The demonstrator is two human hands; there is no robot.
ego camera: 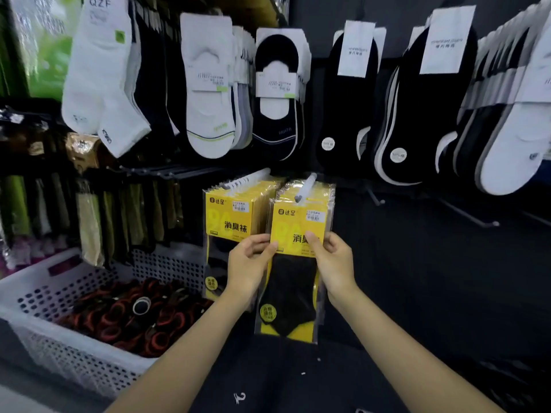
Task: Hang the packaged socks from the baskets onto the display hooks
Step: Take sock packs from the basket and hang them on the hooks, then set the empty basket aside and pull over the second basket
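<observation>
The left hand (249, 262) and right hand (332, 257) each pinch a side of a yellow sock pack (293, 263) at frame centre, its top edge at the tip of a display hook (305, 187). I judge the hanging step nearly done. Next it needs sliding back against the packs behind, then letting go. The header reads 达足 and 消臭袜. A white sock (98, 70) at 11 o'clock reads QZF, and the white basket (35, 275) sits at 8 o'clock.

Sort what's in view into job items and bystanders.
Job: yellow sock pack, pinched by left hand and right hand; display hook at its top; yellow packs on the next hook; white basket.
Bystanders: white ankle socks; black no-show socks; hanging packets on the left.
</observation>
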